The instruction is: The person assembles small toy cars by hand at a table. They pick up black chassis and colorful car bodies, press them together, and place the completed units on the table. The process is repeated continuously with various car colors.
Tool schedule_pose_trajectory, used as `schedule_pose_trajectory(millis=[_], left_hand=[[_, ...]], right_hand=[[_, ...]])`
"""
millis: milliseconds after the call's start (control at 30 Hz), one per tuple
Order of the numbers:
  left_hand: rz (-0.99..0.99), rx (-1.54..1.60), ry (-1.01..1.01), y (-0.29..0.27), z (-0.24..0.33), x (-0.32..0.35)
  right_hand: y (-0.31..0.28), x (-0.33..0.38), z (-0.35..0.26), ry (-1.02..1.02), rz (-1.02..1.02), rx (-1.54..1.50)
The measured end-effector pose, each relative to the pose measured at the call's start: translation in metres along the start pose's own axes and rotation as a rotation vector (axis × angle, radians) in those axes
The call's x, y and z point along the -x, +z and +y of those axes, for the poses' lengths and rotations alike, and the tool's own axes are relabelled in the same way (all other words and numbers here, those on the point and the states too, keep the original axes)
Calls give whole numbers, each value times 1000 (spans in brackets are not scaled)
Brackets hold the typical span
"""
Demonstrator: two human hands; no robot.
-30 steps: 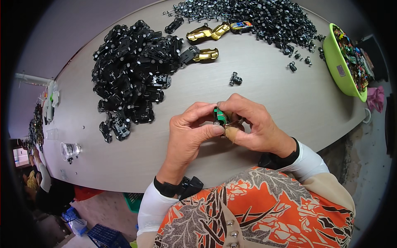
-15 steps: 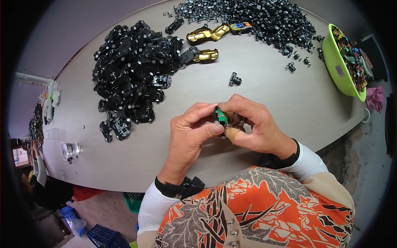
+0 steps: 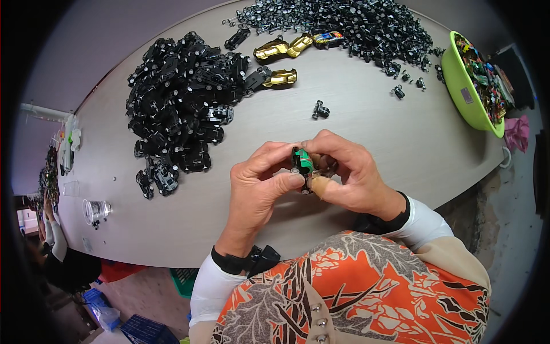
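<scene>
green car point(image 3: 305, 163): partly behind fingers point(image 3: 327, 143) | co-worker point(image 3: 71, 268): blurred | shirt point(image 3: 366, 286): cut off below

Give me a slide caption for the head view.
Left hand and right hand hold a green toy car near piled black cars.

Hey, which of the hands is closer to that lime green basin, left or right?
Right. The right hand is below and left of the lime green basin in the picture; the left hand is farther left, on the other side of the green toy car.
</scene>
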State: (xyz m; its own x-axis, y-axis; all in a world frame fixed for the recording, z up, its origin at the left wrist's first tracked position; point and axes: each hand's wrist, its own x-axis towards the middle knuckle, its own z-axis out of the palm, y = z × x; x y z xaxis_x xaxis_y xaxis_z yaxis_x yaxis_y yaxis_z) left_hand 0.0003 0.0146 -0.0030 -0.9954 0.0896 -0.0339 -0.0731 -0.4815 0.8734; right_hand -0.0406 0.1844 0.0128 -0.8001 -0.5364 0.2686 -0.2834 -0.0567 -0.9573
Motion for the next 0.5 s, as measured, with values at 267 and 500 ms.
schedule_pose_trajectory(millis=[267,500], left_hand=[[8,14,-4,-1,-2,1],[-5,-140,-14,2,-1,2]], right_hand=[[-1,1,2,34,-25,-29],[-5,-2,-6,5,-86,131]])
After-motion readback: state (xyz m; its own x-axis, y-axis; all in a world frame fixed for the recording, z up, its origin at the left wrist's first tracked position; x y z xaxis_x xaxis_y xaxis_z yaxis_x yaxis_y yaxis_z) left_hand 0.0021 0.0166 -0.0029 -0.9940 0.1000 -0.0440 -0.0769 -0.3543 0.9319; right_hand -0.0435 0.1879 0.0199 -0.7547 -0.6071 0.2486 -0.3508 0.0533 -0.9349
